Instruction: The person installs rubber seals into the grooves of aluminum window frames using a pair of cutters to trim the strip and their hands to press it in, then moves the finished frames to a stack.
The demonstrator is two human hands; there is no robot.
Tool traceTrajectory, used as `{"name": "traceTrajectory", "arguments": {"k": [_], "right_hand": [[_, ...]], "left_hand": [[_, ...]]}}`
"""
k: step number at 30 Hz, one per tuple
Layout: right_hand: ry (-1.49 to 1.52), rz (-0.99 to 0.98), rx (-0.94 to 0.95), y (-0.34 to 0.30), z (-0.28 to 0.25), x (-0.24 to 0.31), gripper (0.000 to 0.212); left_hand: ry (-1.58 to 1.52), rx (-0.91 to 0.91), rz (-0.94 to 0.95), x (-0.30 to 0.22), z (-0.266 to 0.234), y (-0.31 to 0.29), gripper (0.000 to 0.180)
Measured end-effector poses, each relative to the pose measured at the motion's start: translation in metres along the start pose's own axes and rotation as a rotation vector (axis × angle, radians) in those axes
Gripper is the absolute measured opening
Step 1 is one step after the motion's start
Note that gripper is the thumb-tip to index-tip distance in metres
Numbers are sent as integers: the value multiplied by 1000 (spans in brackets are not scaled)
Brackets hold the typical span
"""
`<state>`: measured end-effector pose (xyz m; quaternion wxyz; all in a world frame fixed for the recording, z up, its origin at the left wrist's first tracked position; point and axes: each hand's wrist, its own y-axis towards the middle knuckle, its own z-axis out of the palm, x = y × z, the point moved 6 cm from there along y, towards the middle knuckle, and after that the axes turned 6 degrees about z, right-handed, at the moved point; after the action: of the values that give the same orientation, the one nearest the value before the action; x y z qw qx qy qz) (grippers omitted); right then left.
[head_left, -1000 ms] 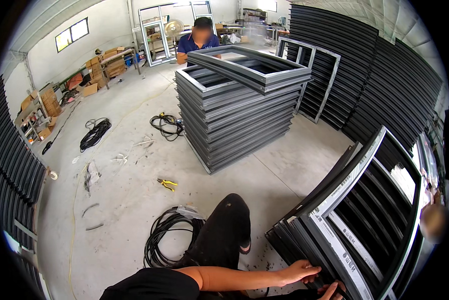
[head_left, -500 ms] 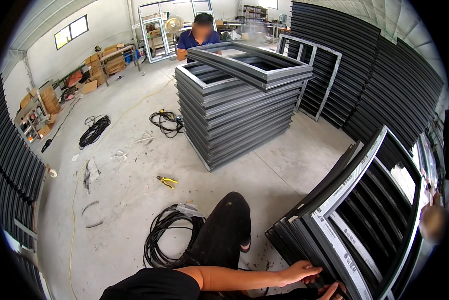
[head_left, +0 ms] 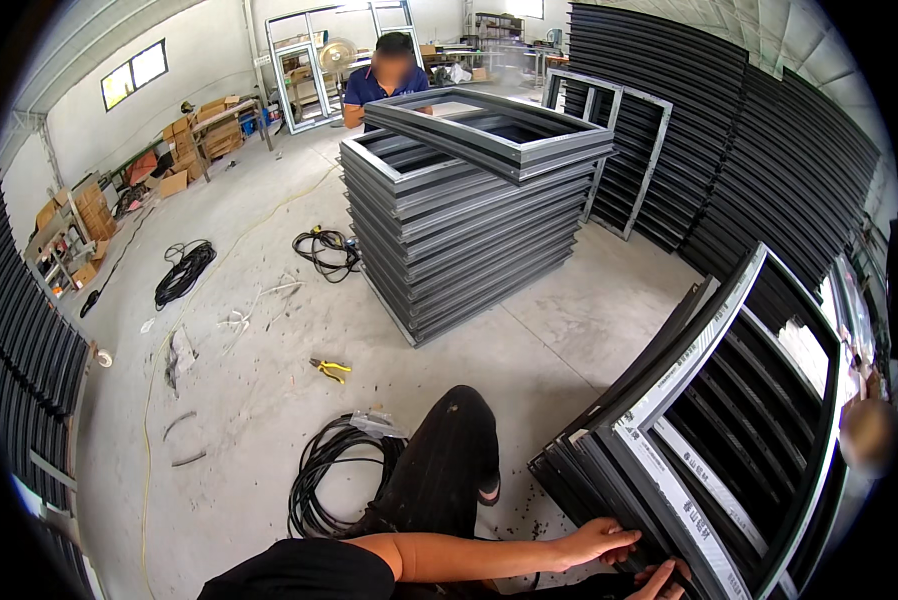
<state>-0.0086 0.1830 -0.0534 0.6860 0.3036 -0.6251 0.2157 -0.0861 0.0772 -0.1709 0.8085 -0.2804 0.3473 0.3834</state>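
Observation:
At the lower right, my left hand [head_left: 599, 542] rests against the dark side of a grey window frame [head_left: 669, 480], its fingers pinched together at the edge. Just nearer and to the right is my right hand [head_left: 661, 580], its fingers also bent in and pressed at that side. Whatever thin piece the fingers pinch is too small and dark to make out. The frame leans at the front of several similar dark frames and has pale printed film along its face. Beside my bent knee lies a coil of thin black strip [head_left: 314, 490], with a clear plastic bag [head_left: 379, 424] on it.
Ahead stands a tall stack of grey frames [head_left: 459, 240], the top one askew, with a person [head_left: 387, 85] behind it. Yellow-handled pliers [head_left: 329, 370], black coils [head_left: 184, 273] and scraps lie on the floor. More dark frames [head_left: 659, 130] are piled along the right.
The view has shifted slightly. My right hand's fingers have moved a little up along the frame's side; my left hand stays at nearly the same spot.

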Motion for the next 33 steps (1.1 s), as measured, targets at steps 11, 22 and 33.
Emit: {"name": "traceTrajectory", "arguments": {"k": [11,22,33], "right_hand": [[-6,-5,20,2,1,-1,20],[-18,12,-11,1,0,-5,20],[-8,-10,-13,0,1,-3,20]], "left_hand": [[-37,12,11,-1,1,-1,46],[-32,13,14,-4,1,-3,47],[-44,26,15,-3,2,-3,47]]}}
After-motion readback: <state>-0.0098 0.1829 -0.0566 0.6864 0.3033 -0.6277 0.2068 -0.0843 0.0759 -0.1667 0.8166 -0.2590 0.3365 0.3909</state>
